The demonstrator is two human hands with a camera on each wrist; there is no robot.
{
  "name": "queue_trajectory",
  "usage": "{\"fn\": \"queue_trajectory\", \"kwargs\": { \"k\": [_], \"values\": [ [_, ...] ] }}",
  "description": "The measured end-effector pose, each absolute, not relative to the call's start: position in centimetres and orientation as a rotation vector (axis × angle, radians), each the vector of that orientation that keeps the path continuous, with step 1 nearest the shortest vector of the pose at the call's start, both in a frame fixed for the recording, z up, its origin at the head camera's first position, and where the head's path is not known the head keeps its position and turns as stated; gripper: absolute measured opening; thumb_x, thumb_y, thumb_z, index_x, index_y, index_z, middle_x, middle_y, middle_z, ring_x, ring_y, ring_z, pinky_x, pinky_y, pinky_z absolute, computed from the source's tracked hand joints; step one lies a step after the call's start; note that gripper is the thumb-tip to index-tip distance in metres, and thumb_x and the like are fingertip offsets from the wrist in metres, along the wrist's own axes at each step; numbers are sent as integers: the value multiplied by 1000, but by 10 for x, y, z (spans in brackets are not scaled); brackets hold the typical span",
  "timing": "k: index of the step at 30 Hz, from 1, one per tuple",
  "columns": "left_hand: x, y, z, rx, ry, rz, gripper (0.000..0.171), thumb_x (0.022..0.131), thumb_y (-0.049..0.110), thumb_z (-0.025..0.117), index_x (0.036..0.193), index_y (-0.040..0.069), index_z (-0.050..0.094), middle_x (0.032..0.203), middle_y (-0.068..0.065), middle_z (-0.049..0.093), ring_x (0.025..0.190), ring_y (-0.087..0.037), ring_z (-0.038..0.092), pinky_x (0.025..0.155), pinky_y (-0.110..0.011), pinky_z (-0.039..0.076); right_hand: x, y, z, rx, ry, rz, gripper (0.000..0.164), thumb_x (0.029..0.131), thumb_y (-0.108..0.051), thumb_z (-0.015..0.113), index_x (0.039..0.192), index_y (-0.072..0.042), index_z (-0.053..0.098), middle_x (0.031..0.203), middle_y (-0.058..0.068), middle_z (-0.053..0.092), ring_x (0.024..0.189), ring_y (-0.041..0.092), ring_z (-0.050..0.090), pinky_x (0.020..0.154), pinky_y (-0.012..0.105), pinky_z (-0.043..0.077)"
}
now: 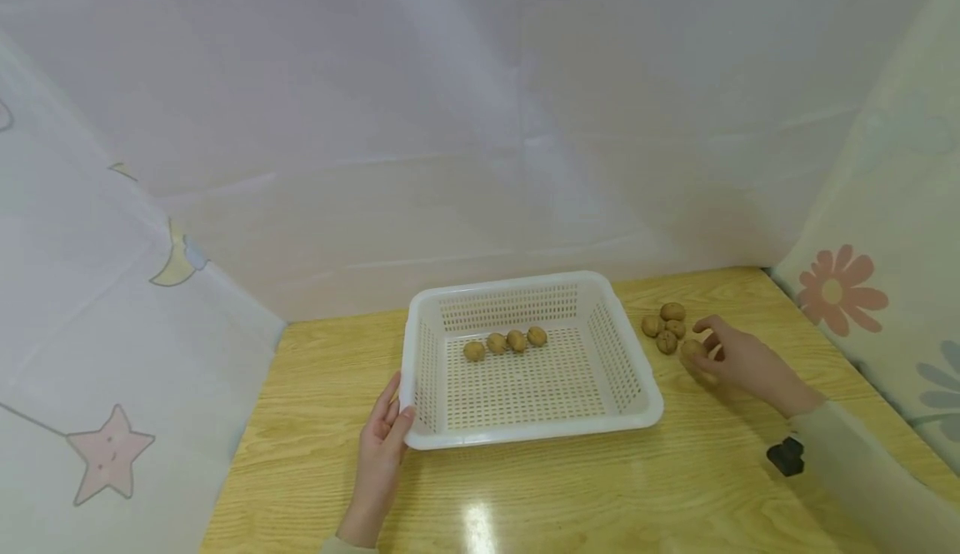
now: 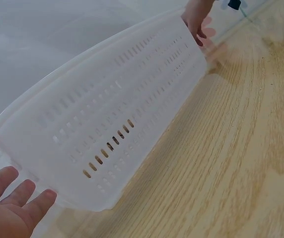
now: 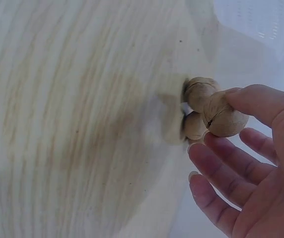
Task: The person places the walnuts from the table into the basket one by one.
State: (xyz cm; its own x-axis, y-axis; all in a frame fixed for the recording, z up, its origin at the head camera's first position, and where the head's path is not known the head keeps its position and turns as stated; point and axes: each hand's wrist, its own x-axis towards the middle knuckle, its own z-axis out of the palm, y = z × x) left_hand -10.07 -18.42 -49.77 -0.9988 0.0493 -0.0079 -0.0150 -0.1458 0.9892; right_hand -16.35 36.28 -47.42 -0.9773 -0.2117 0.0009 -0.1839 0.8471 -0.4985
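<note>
The basket (image 1: 536, 431) looks made of plastic, smooth, with a slight gloss on its rim. Under the basket, the table (image 1: 570, 487) shows a wood-grain surface, smooth and glossy. The walnuts (image 1: 516, 340) inside the basket and the other walnuts (image 1: 667, 341) to its right have matt, rough shells. Behind the basket, the sheet (image 1: 480, 162) is creased and slightly shiny; whether it is cloth or plastic, I cannot tell.

This looks like a small screened-off booth indoors; whether in a home or a studio cannot be told. Around the wood-grain desk (image 1: 300, 429) hang pale sheets: a plain backdrop (image 1: 337, 121) behind it, a star-and-moon print (image 1: 112, 458) left, a flower print (image 1: 832, 291) right.
</note>
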Motion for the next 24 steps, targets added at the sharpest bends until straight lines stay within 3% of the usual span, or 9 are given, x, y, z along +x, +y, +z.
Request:
{"fn": "queue_trajectory", "kwargs": {
  "k": [6, 16, 24],
  "values": [
    [-101, -184, -497, 49, 2039, 2338, 63, 110, 18, 53, 165, 9, 24, 164, -17, 37, 141, -34, 49, 105, -40, 54, -162, 355, -461, -322, 2995, -774, 35, 99, -24, 73, 119, 0, 58, 100, 11, 70, 84, 19, 65, 63, 31, 54],
    [-101, -184, -496, 46, 2043, 2336, 63, 111, 18, 52, 165, 8, 23, 165, -17, 35, 141, -32, 49, 107, -39, 52, -160, 331, -430, -435, 3036, -759, 27, 98, -21, 74, 117, -6, 61, 100, 5, 70, 88, 20, 65, 64, 30, 55],
    [-100, -183, -495, 36, 2030, 2343, 63, 110, 16, 53, 166, 9, 24, 164, -17, 37, 142, -34, 48, 106, -39, 53, -168, 301, -401, -477, 3022, -747, 34, 100, -23, 73, 124, -2, 62, 111, 11, 70, 95, 25, 67, 75, 41, 58]
  ]
}}
